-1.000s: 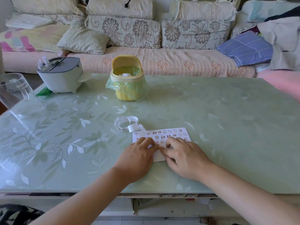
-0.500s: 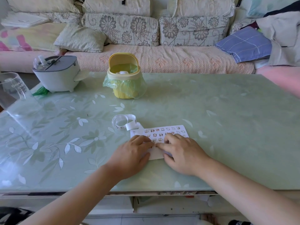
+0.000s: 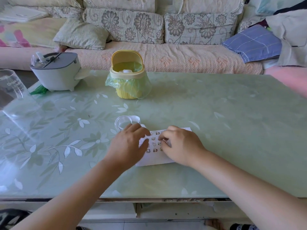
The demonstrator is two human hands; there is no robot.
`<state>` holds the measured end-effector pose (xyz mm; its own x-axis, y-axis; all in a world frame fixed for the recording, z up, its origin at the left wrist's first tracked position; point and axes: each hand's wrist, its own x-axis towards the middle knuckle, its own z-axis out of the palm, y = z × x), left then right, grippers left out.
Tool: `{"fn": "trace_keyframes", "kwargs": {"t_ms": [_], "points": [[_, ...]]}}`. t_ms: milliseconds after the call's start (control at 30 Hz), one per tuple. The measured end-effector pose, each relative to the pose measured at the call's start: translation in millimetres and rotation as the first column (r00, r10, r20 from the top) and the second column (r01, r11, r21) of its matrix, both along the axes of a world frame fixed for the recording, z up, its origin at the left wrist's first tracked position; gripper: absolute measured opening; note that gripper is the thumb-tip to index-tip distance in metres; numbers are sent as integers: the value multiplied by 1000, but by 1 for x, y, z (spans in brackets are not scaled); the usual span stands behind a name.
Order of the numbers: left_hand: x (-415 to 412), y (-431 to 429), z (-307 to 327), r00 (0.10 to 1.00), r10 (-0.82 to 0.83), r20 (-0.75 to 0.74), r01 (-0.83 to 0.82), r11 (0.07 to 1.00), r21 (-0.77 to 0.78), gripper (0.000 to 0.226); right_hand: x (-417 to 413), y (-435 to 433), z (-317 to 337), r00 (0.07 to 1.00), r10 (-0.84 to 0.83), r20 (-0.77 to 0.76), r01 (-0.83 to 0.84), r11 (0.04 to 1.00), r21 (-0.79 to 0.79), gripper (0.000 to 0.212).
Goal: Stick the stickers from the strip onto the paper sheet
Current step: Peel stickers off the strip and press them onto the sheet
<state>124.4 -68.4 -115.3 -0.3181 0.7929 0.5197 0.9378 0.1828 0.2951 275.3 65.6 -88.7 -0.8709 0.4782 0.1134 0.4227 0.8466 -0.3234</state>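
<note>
From the head camera, the paper sheet (image 3: 155, 159) lies flat on the table (image 3: 224, 130) near its front edge, between the two hands. Rows of small stickers (image 3: 154, 144) already cover its upper part, while its lower band is bare. The strip (image 3: 124, 121) sits in a loose coil just behind the left hand (image 3: 127, 145), apart from the sheet.

The left hand lies over the sheet's left edge with its fingers bent. It is blurred, so I cannot tell whether it holds anything. The right hand (image 3: 181, 146) is curled over the right half, its fingertips (image 3: 162, 138) down among the stickers. Whether they pinch a sticker or only press one is hidden.

The step looks like seating a sticker in the rows. To do it well, the left hand should pin the sheet so it cannot slide on the smooth top. The right hand should line the sticker up with its neighbours and then rub from the middle outward (edges last).
</note>
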Motion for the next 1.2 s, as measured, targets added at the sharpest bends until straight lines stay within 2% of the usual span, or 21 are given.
{"fn": "trace_keyframes", "kwargs": {"t_ms": [67,167,333,500,600,700,767,867,967,1100,1200], "points": [[-9,2,7,996,82,32,-84,995,51,13,-12,0,5,998,-45,-41,41,996,-83,23],[-23,4,12,978,185,99,-189,982,29,22,-28,3,12,994,-79,-77,64,982,-178,22],[-32,12,11,959,227,168,-219,973,-65,32,-52,6,17,983,-137,-120,89,936,-342,22],[-31,19,16,926,298,234,-266,951,-159,18,-70,8,13,976,-177,-130,104,894,-435,18],[-33,19,24,820,318,476,-276,948,-159,11,-78,6,14,967,-200,-157,96,859,-503,14],[-35,19,30,650,218,728,-237,968,-78,6,-84,2,16,950,-216,-223,38,794,-607,11],[-35,17,31,554,155,818,-219,975,-36,8,-86,0,18,930,-245,-274,5,753,-658,10],[-36,14,31,468,106,877,-200,980,-12,10,-89,-4,21,900,-304,-311,-20,685,-728,11],[-36,12,31,446,93,890,-186,983,-9,9,-91,-7,23,888,-318,-333,-42,663,-747,15],[-36,11,31,396,78,915,-196,981,2,9,-94,-6,23,895,-263,-361,-18,787,-617,16],[-37,9,32,329,50,943,-218,976,25,9,-96,-6,21,886,-263,-382,-9,814,-581,14]]}}
